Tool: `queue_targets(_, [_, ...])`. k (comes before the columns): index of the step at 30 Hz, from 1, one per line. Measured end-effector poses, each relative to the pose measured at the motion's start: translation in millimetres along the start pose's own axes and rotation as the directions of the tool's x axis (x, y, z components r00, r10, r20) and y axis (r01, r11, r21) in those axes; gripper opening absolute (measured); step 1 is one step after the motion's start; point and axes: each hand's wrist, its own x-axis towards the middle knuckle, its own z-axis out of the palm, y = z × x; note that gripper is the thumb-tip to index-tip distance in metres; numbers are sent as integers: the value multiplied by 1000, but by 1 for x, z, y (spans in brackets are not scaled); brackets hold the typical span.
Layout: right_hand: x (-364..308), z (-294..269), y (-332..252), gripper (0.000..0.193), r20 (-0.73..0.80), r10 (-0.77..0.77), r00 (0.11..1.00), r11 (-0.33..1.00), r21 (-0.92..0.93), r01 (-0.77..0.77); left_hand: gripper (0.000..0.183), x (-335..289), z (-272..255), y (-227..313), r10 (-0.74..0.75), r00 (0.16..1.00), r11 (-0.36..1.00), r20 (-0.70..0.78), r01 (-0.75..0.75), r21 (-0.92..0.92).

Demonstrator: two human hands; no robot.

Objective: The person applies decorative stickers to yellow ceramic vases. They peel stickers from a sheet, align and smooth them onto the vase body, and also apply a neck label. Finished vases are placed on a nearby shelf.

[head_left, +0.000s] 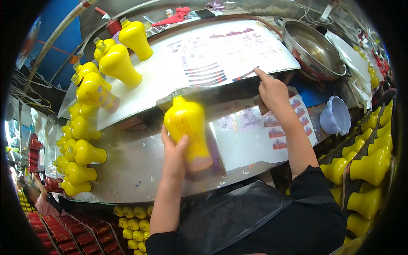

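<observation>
My left hand (173,155) is wrapped round a yellow glass bottle (183,119) with a clear neck. The bottle stands nearly upright, tilted slightly, and carries faint printing on its side and a purplish band near its base. My right hand (274,92) reaches over the edge of a white board (159,78), index finger stretched out and the others curled. Its fingertip touches one end of a dark, narrow decal strip (243,76) on the board. Several similar strips (207,75) lie beside it, left of my right hand.
Yellow bottles (120,66) line the left side of the board and bench. A large metal pan (312,46) and a lavender bucket (335,115) stand at right. Below the board lies a decal sheet (238,148). Racked bottles (367,165) fill the right; a person (42,204) is at far left.
</observation>
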Motion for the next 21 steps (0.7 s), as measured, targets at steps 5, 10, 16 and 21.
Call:
queue_targets(5, [-11, 15, 3, 33, -116, 290, 950, 689, 714, -123, 84, 0, 2, 2, -10, 999, 999, 39, 11, -33])
queue_targets(10, [10, 33, -4, 49, 539, 495, 682, -35, 796, -604, 69, -1, 1, 0, 6, 998, 999, 61, -3, -52])
queue_targets(16, [23, 45, -12, 46, 504, 503, 702, -92, 839, -537, 64, 1, 0, -4, 33, 999, 993, -13, -34, -111])
queue_targets(21, [-6, 28, -12, 31, 427, 474, 770, -67, 890, -452, 62, 0, 4, 10, 8, 999, 995, -41, -12, -100])
